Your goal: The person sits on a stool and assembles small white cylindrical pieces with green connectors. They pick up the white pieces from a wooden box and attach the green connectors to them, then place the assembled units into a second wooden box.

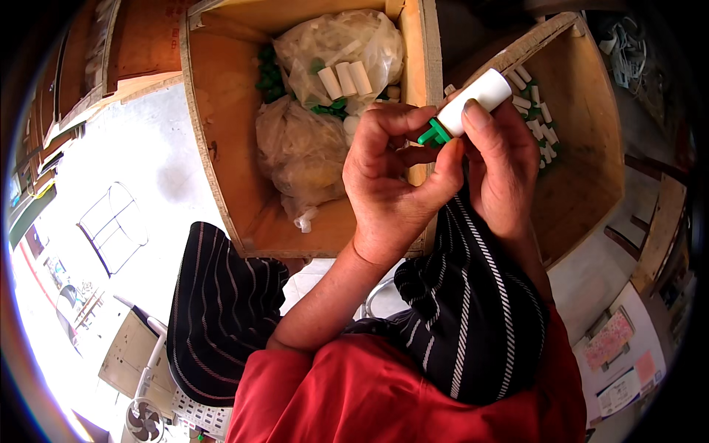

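A white plastic tube (476, 100) is tilted in my right hand (504, 159), whose thumb and fingers close around it. At the tube's lower left end sits a green pronged plastic piece (436, 134). The fingertips of my left hand (395, 173) are closed around this green piece, thumb below and index finger above. How far the green piece goes into the tube is hidden. Both hands are over the edge between two wooden boxes.
The left wooden box (210, 103) holds clear plastic bags (303, 151), three white tubes (344, 80) and several green pieces (270, 74). More white-and-green pieces (545, 133) lie in the right wooden box (583, 196). A small fan (144, 419) stands at lower left.
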The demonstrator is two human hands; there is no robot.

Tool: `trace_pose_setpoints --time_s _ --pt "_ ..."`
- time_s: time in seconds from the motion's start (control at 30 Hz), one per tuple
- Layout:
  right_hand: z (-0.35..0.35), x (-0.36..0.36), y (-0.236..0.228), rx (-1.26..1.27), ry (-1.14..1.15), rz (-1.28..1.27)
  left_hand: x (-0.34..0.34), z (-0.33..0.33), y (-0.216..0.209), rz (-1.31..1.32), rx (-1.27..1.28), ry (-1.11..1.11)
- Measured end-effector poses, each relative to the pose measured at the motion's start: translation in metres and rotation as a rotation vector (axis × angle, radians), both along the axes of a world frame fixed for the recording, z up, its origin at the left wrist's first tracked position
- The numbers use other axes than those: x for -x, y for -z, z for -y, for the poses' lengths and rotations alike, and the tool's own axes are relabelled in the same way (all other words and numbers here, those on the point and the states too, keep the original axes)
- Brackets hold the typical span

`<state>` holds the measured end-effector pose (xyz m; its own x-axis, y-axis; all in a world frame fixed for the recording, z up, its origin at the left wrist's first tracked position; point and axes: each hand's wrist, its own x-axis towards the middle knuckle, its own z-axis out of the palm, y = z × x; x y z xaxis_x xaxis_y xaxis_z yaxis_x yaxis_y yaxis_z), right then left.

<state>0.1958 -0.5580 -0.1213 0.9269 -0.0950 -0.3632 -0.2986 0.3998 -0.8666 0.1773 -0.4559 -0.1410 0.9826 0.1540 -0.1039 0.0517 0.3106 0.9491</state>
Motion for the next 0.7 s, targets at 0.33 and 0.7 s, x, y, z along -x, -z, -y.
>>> trace_pose_setpoints --time_s 0.33,0.7 --pt "0.0056 -0.0015 -0.0003 -0.01 -0.075 0.007 0.0028 0.0005 0.0006 -0.024 0.054 0.021" --pt "0.0001 0.0004 0.0033 -0.012 -0.11 -0.01 0.0023 -0.0046 0.0049 0.014 -0.22 0.084"
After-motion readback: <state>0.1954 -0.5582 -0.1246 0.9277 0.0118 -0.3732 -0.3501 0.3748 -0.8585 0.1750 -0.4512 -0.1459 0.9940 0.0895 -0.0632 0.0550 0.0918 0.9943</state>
